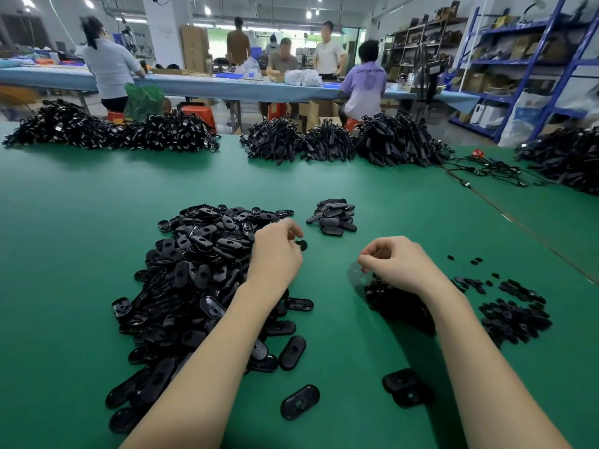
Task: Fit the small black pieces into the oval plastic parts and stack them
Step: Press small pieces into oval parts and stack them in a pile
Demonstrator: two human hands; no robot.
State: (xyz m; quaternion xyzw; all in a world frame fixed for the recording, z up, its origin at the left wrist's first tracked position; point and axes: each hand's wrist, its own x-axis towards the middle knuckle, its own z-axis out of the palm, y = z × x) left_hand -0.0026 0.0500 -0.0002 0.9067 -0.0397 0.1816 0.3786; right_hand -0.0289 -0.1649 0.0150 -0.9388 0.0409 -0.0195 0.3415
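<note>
A big heap of black oval plastic parts (194,273) covers the green table on the left. My left hand (275,251) hovers at the heap's right edge, fingers curled round one oval part (301,244) that shows past the fingertips. My right hand (395,264) is above a pile of small black pieces (398,303), fingers curled; whether it pinches a piece is hidden. More small pieces (512,315) lie to the right. A small pile of fitted ovals (334,217) sits beyond both hands.
Loose ovals (299,401) and a pair of ovals (405,387) lie near the front edge. Bundles of black cables (324,144) line the table's far side, with loose cables (486,171) at right. People work at a blue bench (207,85) behind; shelves (518,59) stand right.
</note>
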